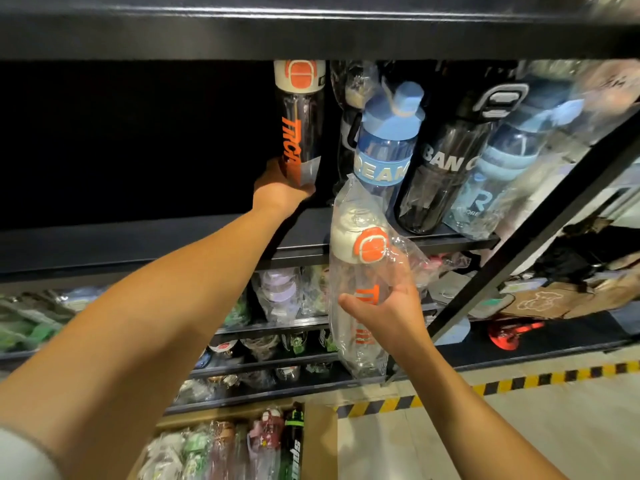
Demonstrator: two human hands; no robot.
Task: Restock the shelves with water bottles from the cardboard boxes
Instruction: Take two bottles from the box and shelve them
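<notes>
two hands, two bottles at the shelf (363, 249)

left hand (282, 190) grips the orange bottle (300, 123) standing on the shelf; right hand (384, 308) grips a bagged bottle (360, 271) just below it.

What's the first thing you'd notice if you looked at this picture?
Two matching orange-and-white bottles. The left hand grips one bottle standing on the dark shelf, and the right hand holds up a plastic-wrapped bottle below it. Next comes the big blue bottle in between.
</notes>
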